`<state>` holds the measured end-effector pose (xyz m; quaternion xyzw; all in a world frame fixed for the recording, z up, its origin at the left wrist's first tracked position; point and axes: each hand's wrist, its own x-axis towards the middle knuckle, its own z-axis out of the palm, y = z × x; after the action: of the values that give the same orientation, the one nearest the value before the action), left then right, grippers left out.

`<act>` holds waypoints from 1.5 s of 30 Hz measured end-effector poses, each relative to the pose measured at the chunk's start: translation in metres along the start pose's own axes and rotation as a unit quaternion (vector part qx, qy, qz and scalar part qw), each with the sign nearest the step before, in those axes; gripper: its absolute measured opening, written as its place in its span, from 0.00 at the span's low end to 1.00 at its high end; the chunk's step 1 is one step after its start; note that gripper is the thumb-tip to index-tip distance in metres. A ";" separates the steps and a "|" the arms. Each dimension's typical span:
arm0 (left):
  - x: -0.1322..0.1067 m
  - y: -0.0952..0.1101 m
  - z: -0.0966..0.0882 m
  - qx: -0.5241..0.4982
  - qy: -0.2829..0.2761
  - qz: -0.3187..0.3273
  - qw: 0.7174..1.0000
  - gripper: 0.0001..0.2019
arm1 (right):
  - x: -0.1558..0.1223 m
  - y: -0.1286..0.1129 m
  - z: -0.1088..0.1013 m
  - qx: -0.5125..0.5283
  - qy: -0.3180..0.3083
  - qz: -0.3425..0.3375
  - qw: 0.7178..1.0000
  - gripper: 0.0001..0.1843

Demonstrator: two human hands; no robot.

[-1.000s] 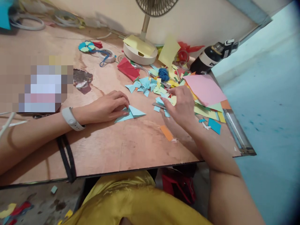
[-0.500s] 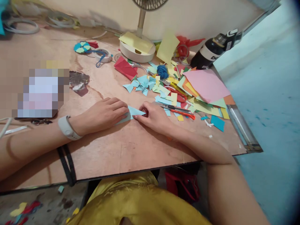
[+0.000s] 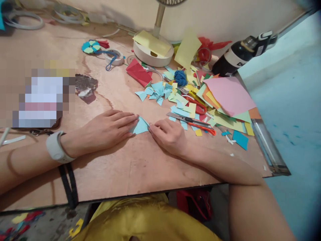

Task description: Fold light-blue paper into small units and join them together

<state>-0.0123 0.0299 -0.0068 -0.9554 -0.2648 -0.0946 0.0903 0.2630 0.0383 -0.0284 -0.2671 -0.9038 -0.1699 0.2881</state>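
A small folded light-blue paper piece (image 3: 140, 126) lies on the plywood table (image 3: 120, 167) between my hands. My left hand (image 3: 105, 129) lies flat with fingers stretched out, its fingertips pressing the paper's left side. My right hand (image 3: 167, 134) has its fingers curled and pressed onto the paper's right edge. A white band (image 3: 55, 147) sits on my left wrist.
An orange utility knife (image 3: 194, 121) and red scissors (image 3: 198, 103) lie right of my hands among several coloured paper scraps. Beyond are a pink sheet (image 3: 229, 93), folded blue pieces (image 3: 155, 92), a tape roll (image 3: 115, 57), a fan base (image 3: 152, 50) and a black bottle (image 3: 240, 53).
My right hand left the scrap pile on the right and came to the blue paper. Both hands now press it, and less of the paper shows than before.
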 end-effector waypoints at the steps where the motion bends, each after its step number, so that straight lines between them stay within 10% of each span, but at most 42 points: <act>1: 0.001 0.001 -0.002 0.005 -0.002 0.008 1.000 0.20 | 0.000 0.001 0.000 -0.002 0.008 -0.010 1.000 0.08; 18: 0.001 0.001 -0.004 -0.001 0.034 -0.001 0.999 0.17 | -0.004 0.005 -0.003 0.123 0.016 -0.059 0.991 0.08; 45: -0.002 -0.001 -0.004 -0.022 -0.063 -0.025 0.997 0.18 | -0.002 0.004 0.008 0.130 0.002 -0.069 0.989 0.02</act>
<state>-0.0151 0.0288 -0.0028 -0.9544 -0.2913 -0.0420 0.0502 0.2634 0.0440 -0.0351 -0.1638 -0.9340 -0.0713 0.3094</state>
